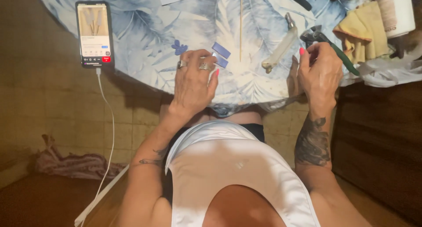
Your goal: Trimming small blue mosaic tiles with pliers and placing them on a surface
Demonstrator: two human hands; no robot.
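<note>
My left hand (pixel 193 79) rests palm down at the table's near edge, rings on two fingers, its fingertips on a small blue rectangular piece (pixel 222 62). A second blue rectangle (pixel 221 50) lies just beyond it, and a blue leaf-shaped piece (pixel 179 47) sits to the left. My right hand (pixel 320 73) is closed around green-handled pliers (pixel 330 44), jaws pointing left above the table. A pale glue stick in a metal-tipped holder (pixel 280 49) lies between my hands. A thin wooden skewer (pixel 241 24) runs away from me.
A phone (pixel 93 33) lies on the leaf-patterned tablecloth (pixel 145 29) at left, with a white cable (pixel 107 134) hanging to the floor. A yellow cloth (pixel 362 31) and a paper roll (pixel 398 11) sit at the right. Dark wooden furniture (pixel 378 143) stands right; a crumpled rag (pixel 74 163) lies on the floor.
</note>
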